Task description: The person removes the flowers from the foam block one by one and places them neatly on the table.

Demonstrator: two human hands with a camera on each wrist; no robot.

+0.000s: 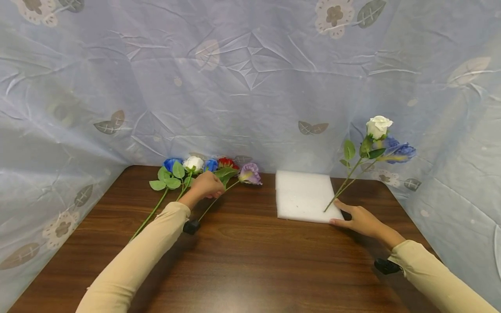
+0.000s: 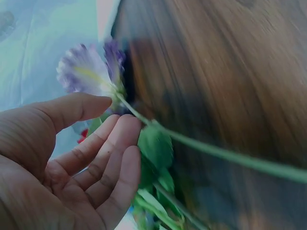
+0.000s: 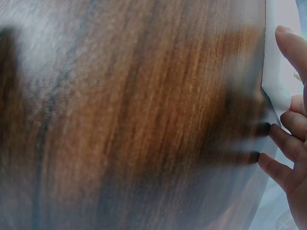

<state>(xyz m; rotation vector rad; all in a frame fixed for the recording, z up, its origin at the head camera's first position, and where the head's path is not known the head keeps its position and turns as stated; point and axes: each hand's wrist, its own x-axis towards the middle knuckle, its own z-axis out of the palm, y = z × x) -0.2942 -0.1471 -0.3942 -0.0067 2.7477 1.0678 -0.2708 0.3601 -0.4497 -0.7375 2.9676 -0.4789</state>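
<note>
On the left of the table, my left hand (image 1: 209, 184) is over the stems of several artificial flowers. The left wrist view shows a purple iris-like flower (image 2: 88, 72) just beyond the fingertips, its green stem (image 2: 216, 151) passing beside them. A gap separates thumb and fingers, with nothing held between. My right hand (image 1: 360, 221) touches the near right corner of a white foam block (image 1: 303, 195), thumb at the front and fingers along the side. Standing tilted right in the foam are a white rose (image 1: 379, 127) and a blue flower (image 1: 397, 152).
Beside the left hand lie a blue flower (image 1: 172, 164), another white rose (image 1: 193, 164), a second blue flower (image 1: 211, 164) and a red flower (image 1: 228, 163). A patterned curtain (image 1: 250, 108) hangs behind the brown wooden table (image 1: 250, 261) and along both sides.
</note>
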